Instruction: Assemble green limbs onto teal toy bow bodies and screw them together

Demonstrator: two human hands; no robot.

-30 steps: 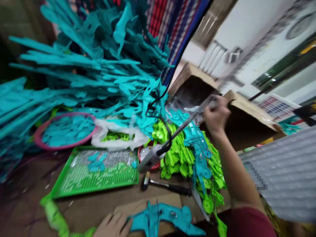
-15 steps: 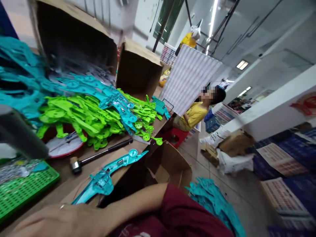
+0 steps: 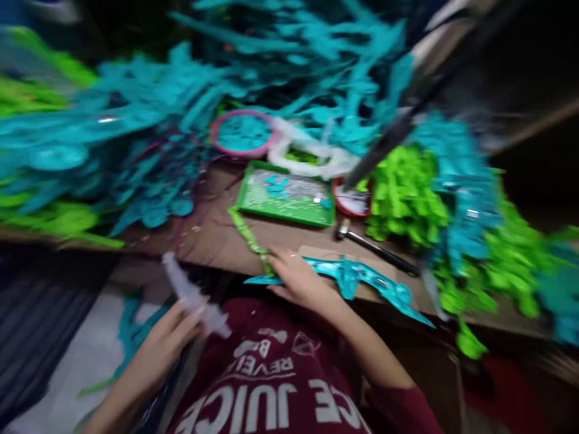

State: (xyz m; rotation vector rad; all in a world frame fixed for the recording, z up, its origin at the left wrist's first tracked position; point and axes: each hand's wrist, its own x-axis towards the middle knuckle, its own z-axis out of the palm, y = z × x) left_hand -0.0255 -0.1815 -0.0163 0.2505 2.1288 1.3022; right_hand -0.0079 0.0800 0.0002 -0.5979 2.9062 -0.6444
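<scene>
I noted the left hand (image 3: 158,352) low and off the bench edge, beside the maroon shirt (image 3: 280,386). Its fingers were closed around the lower end of a pale translucent piece (image 3: 192,295), which slanted up and away past the fingertips. Motion blur hid how tightly the fingers met.

I noted the right hand (image 3: 296,278) palm down at the near edge of the workbench (image 3: 212,235). Its fingers were loosely spread and lay flat on the left end of a teal plastic part (image 3: 362,278). The part ran from under the fingers out to the wrist side and ended in a point past the bench edge. A lime-green strip (image 3: 248,238) reached the same fingertips from the far side.

Positions relative to the right fingers:
- Just beyond the fingertips: a green tray (image 3: 284,202) holding small bright pieces and a few teal ones.
- Beyond and to the thumb-opposite side: a small hammer (image 3: 375,248), lying flat, and past it a heap of lime-green parts (image 3: 407,193).
- Well beyond the tray: a pink-rimmed bowl (image 3: 242,132) of teal pieces.
- Across the far bench: a large heap of teal parts (image 3: 136,120).
</scene>
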